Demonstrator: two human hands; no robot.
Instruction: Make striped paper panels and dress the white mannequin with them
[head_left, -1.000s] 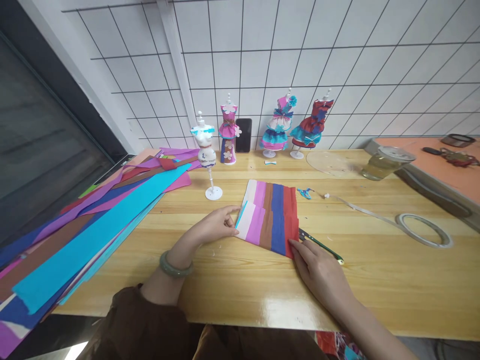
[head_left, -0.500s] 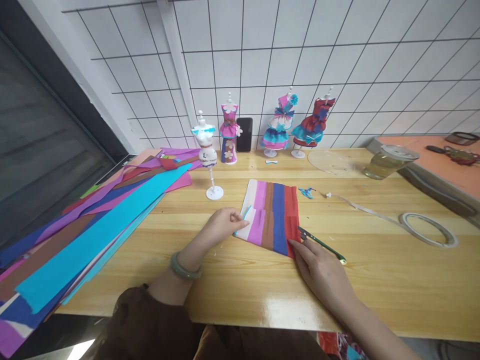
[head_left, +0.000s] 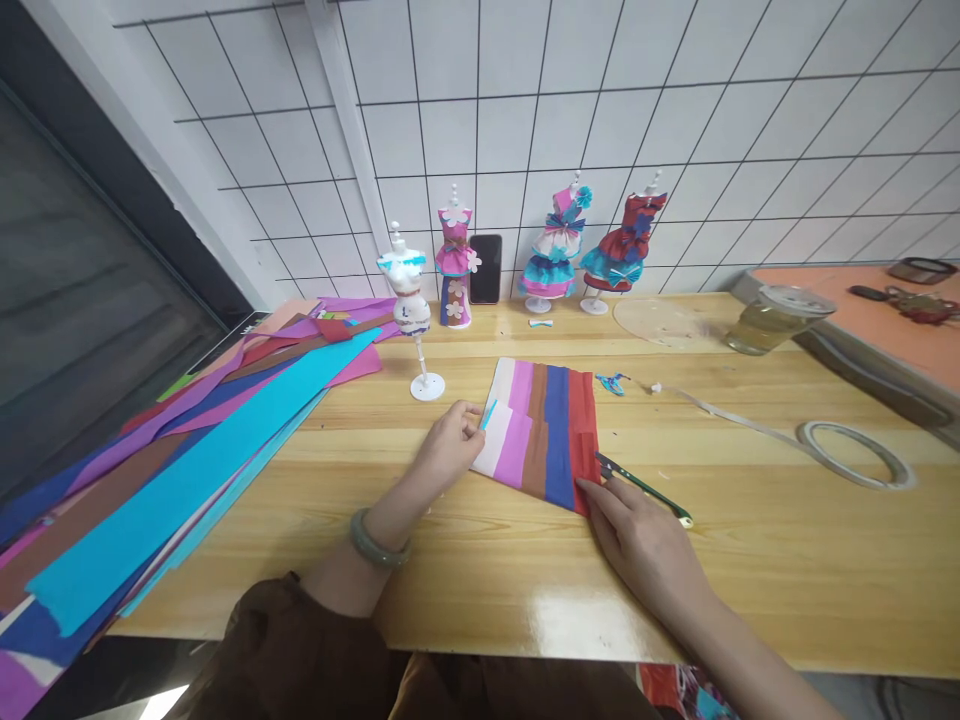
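A folded piece of crepe paper [head_left: 559, 430] with white, violet, brown, blue and red stripes lies on the wooden table. At its left edge, my left hand [head_left: 450, 440] is closed in a pinch on the white side, beside a thin cyan edge [head_left: 489, 414]. My right hand [head_left: 641, 530] lies over the near right corner with fingers stretched out, fingertips resting on the red stripe. Partly under and beyond that hand are dark green scissors [head_left: 652, 492]. A white mini dress form [head_left: 411, 300] with a cyan band at its chest stands behind my left hand.
Long coloured crepe strips [head_left: 202, 430] cover the table's left side. Three dressed dress forms, including a red one [head_left: 626, 245], and a phone [head_left: 486, 270] stand along the tiled wall. To the right are a tape roll [head_left: 855, 455] and a lidded cup [head_left: 780, 320].
My left hand has shifted slightly up and left along the paper's left edge, and the cyan edge now shows further up. My right hand stays in place.
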